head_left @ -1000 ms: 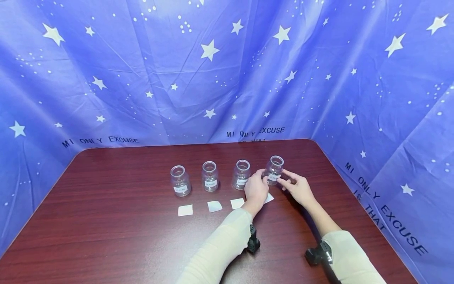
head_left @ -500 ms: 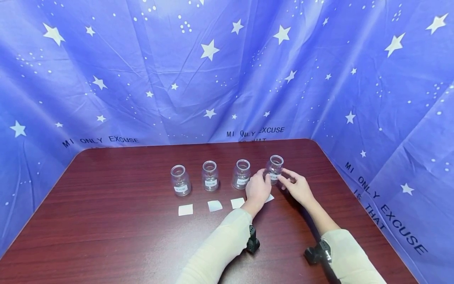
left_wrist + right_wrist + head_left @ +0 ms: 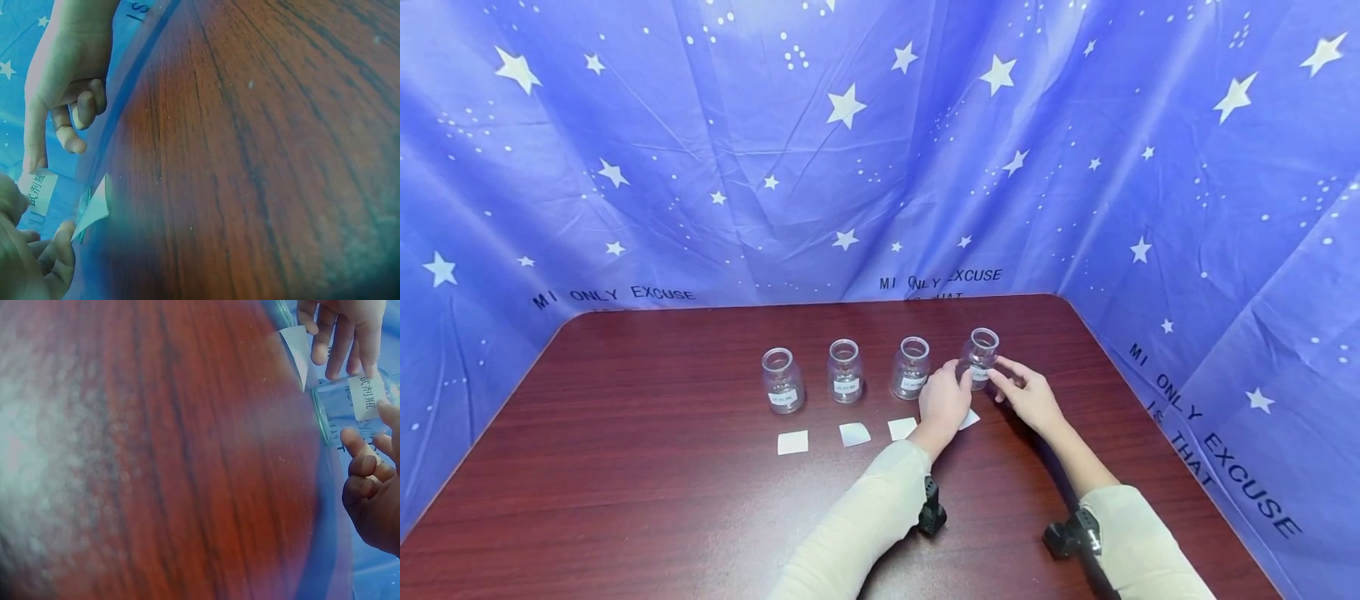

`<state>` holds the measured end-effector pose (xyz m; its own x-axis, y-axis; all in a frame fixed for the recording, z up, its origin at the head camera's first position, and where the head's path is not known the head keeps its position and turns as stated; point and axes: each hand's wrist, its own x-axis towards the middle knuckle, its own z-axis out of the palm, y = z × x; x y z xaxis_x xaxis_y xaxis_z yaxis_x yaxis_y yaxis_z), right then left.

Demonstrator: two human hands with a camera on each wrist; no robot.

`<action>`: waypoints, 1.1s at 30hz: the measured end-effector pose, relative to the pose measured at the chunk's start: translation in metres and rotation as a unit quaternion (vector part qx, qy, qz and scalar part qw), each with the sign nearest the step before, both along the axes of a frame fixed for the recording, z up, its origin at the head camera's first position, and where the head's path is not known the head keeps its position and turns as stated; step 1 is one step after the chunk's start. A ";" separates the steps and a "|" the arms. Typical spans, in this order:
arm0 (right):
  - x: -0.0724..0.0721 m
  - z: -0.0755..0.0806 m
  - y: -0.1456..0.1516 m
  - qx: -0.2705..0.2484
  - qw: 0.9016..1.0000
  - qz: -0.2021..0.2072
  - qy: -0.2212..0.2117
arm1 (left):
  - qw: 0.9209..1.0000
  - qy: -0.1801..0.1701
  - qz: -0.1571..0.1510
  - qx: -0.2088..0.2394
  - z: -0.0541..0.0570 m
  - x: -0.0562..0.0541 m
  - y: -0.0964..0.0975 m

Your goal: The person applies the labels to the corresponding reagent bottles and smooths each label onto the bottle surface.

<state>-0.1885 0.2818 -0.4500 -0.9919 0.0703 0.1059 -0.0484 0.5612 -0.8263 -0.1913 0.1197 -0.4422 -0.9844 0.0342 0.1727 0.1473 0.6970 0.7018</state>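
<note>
At the right end of a row of clear glass jars, both hands are on one jar (image 3: 983, 343) with a white printed label (image 3: 978, 373). The left hand (image 3: 944, 404) grips its left side, thumb at the label's left edge. From the other side the right hand (image 3: 1030, 400) holds it, thumb at the label's right edge and index finger along the glass. In the right wrist view the label (image 3: 365, 398) lies flat on the jar between the thumbs. A white paper piece (image 3: 970, 419) lies in front of this jar, partly hidden by the left hand; its edge curls up (image 3: 94, 209).
Three more labelled jars stand upright to the left: a near one (image 3: 912, 354), a middle one (image 3: 845, 360) and a far-left one (image 3: 778, 375). White paper pieces (image 3: 792, 442) lie before them on the dark red wooden table (image 3: 647, 467). A blue star-patterned curtain (image 3: 737, 167) surrounds the table.
The right thumb has shifted slightly up and the left thumb slightly inward at the label. The jar and both arms stay nearly in place.
</note>
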 end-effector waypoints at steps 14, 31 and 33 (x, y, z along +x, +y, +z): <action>0.000 0.003 0.008 0.012 1.000 -0.005 -0.010 | 0.996 -0.014 -0.077 -0.039 0.016 0.015 -0.010; 0.007 0.012 0.027 0.065 0.997 -0.020 0.030 | 0.989 -0.024 -0.143 -0.003 0.040 0.032 -0.087; 0.007 0.013 0.029 0.075 0.996 -0.022 0.038 | 0.989 -0.019 -0.150 -0.003 0.043 0.033 -0.103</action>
<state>-0.1816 0.3105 -0.4366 -0.9769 0.0923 0.1930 -0.0795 0.6806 -0.7283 -0.1582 0.0166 -0.3997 -0.9358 0.3259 0.1342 0.3209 0.6302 0.7070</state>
